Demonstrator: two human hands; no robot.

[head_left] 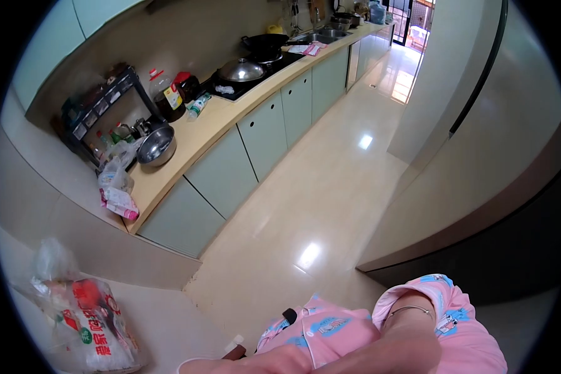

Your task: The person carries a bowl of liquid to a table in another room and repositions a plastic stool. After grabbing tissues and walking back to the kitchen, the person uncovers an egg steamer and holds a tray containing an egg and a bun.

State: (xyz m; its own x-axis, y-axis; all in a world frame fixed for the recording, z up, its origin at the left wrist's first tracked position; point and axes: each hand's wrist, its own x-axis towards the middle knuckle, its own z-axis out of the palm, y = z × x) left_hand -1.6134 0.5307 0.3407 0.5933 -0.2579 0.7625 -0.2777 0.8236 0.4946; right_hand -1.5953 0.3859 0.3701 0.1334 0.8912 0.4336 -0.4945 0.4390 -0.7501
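Two bare forearms show along the bottom edge, crossing in front of pink printed clothing [340,330]. The right forearm [405,346] comes out of a wide pink sleeve [474,333] and wears a thin bracelet [411,308]. Part of the left forearm [274,361] lies low in the picture. Both of my hands are beyond the lower edge, so what they hold or touch is hidden. Beside the left forearm are a small dark object [290,315] and a brown piece [235,353], too little seen to name.
A tied plastic bag [100,330] with red lettering stands at lower left. The long counter [196,146] carries a steel bowl [156,146], a large bottle [167,100], a lidded pan [242,70] and a wok [265,43]. Shiny floor [330,187] runs towards a bright doorway [411,25].
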